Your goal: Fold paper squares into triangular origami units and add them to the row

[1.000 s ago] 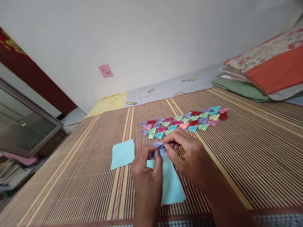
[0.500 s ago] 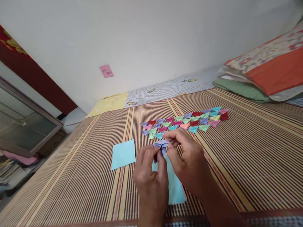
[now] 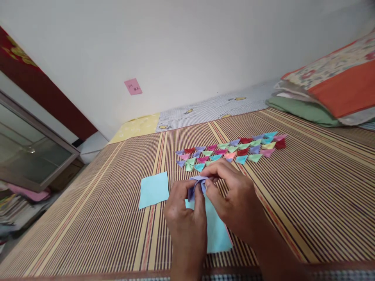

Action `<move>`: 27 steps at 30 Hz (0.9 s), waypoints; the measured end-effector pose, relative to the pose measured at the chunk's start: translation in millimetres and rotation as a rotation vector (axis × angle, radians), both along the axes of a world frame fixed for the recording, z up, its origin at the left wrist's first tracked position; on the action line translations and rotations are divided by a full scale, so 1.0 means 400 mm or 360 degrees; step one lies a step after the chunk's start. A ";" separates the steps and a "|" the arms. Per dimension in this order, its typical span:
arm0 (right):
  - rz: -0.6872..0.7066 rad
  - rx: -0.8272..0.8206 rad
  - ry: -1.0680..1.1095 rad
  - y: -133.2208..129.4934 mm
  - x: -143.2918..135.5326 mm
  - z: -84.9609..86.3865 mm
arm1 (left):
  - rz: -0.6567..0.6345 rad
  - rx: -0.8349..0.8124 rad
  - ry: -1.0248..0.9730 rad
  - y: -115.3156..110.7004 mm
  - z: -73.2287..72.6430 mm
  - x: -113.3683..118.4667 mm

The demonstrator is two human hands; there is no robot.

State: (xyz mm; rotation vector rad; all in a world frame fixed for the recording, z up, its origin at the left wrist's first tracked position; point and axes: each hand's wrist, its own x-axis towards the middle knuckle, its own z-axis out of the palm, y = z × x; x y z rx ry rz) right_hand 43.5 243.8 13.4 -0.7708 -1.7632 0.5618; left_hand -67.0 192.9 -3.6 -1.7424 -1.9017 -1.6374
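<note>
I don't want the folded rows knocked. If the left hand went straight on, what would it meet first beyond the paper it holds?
Probably the turquoise folded piece in the nearest row, just past the purple paper. The left hand's height is unclear, so it might pass above.

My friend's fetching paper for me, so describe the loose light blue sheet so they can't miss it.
On the striped mat, look just left of the left hand. A flat, squarish light blue sheet lies there. Unlike the blue paper partly hidden beneath the hands, it's fully in view; unlike the small colorful pieces, it's unfolded.
</note>
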 end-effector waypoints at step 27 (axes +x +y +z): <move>-0.0019 -0.0389 0.0221 -0.003 -0.047 -0.017 | -0.0123 -0.0051 -0.0118 -0.017 0.010 -0.007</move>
